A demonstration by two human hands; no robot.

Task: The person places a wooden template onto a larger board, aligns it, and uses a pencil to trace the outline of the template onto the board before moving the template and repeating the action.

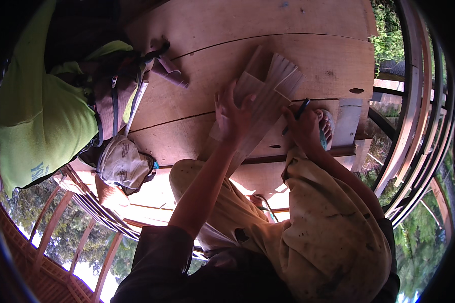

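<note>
**Pen in hand beside slanted wood**

The right hand's (304, 129) fingers are closed around one dark pen (303, 107), held just beside the long edge of the wood pieces (260, 103). The left hand's (234, 118) fingers are spread wide over the wood's left side, grasping nothing; how hard they press, I cannot tell. The step in hand looks like steadying and marking; the next move would call for a firm left palm and the pen tip brought against the wood.

The wood lies slanted on the plank floor (308, 28), nearer its right edge than its left. At least two pieces overlap; the exact count is unclear.

Farther out: one sandalled foot (327, 130) near the floor's right edge, one brown tube (172, 73) left of the wood, one zipped brown bag (109, 106), one pale stained cap or pouch (124, 162), and one green garment (48, 129) farthest left. One railing (414, 101) runs past the right edge.
</note>
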